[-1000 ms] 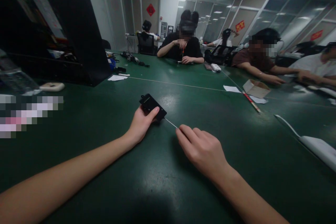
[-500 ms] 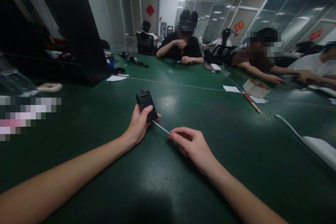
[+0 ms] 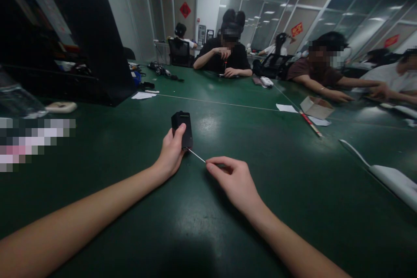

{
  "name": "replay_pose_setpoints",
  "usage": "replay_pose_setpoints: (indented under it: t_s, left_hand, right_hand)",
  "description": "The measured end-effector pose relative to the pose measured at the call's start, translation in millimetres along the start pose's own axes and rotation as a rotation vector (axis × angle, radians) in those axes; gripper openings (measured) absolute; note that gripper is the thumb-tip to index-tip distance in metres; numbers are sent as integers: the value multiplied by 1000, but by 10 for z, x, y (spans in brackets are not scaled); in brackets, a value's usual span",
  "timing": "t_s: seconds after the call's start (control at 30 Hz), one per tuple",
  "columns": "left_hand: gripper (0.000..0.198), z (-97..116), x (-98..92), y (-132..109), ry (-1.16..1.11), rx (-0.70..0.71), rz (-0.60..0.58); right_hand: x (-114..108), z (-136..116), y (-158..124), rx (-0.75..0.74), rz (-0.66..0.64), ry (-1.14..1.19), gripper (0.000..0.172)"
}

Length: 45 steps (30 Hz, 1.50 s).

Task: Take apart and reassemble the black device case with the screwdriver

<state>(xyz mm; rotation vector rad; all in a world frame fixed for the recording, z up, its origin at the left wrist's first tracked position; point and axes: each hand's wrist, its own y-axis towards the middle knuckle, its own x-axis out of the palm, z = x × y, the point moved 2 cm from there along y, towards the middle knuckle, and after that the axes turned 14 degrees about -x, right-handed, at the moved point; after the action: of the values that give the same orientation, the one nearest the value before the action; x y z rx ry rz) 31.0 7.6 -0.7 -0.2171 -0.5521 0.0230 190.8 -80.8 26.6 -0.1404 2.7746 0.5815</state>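
My left hand (image 3: pixel 170 153) is closed around a small black box-shaped device (image 3: pixel 186 138), thumb across its upper face. The device is held above the green table (image 3: pixel 182 234), and a slot shows near its far end. In my right hand (image 3: pixel 237 184) the fingers pinch a screwdriver (image 3: pixel 197 156). Only its thin, shiny shaft is visible, since the handle is hidden by the fingers. The shaft's tip meets the near end of the device; whether it sits in a screw I cannot make out.
A large black open case (image 3: pixel 94 47) stands at the left. At the right are a white power strip (image 3: pixel 392 182), a small cardboard box (image 3: pixel 316 107) and a red stick (image 3: pixel 309 124). Across the table a person in black (image 3: pixel 208 58) works; others sit at the right.
My left hand has turned the device more upright, so its near end shows more. My right hand has shifted slightly left with the screwdriver, and less of the shaft is visible.
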Motion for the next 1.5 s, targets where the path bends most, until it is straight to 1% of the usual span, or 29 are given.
replay_pose_setpoints:
  t_s: [0.03,0.07,0.1,0.13,0.17,0.2,0.23,0.27,0.33,0.37,0.4,0.43,0.47,0.53,0.7,0.83,0.97,1.23,1.5]
  left_hand:
    - [42,5,0,5,-17,-13,4]
    - [43,8,0,9,-35,-26,10]
    - [43,9,2,10,-51,-38,20]
    - [43,6,7,6,-60,-48,28]
    - [43,2,15,-2,-60,-53,30]
    - [43,-3,26,-14,-49,-52,24]
    - [43,-9,38,-29,-32,-46,14]
    - [43,-14,49,-44,-16,-38,3]
    - [43,-19,62,-64,-6,-35,-13]
    - [44,-19,61,-67,-18,-48,-9]
    - [44,-16,56,-64,-40,-68,0]
    - [44,-10,50,-58,-67,-88,7]
    - [44,-2,42,-49,-97,-111,10]
    - [43,15,34,-35,-148,-157,-6]
    - [44,23,50,-58,-203,-297,-127]
    - [43,6,45,-69,-260,-386,-208]
    - [43,8,22,-46,-284,-402,-260]
    - [41,31,37,-75,-276,-400,-230]
    - [39,38,38,-64,-265,-384,-261]
  right_hand:
    - [24,58,4,171,20,190,18]
    - [53,101,3,309,25,363,22]
    - [80,127,1,403,23,504,24]
    - [102,140,0,453,16,595,26]
    - [113,143,0,460,15,619,26]
    - [114,138,2,422,13,571,25]
    - [104,124,8,331,13,463,22]
    - [88,98,14,193,11,313,19]
    - [58,27,15,-151,-3,-8,12]
    - [50,-4,6,-302,-14,-131,12]
    - [46,-24,-7,-414,-30,-216,14]
    - [43,-32,-20,-485,-44,-269,16]
    - [42,-31,-29,-521,-57,-302,18]
    - [42,-17,-35,-541,-63,-337,18]
    - [34,14,-13,-528,-18,-356,17]
    - [2,16,-25,-572,-74,-361,16]
    - [-41,19,-34,-572,-100,-441,16]
    - [-63,12,-35,-587,-98,-496,16]
    - [-127,-12,-21,-645,-58,-520,14]
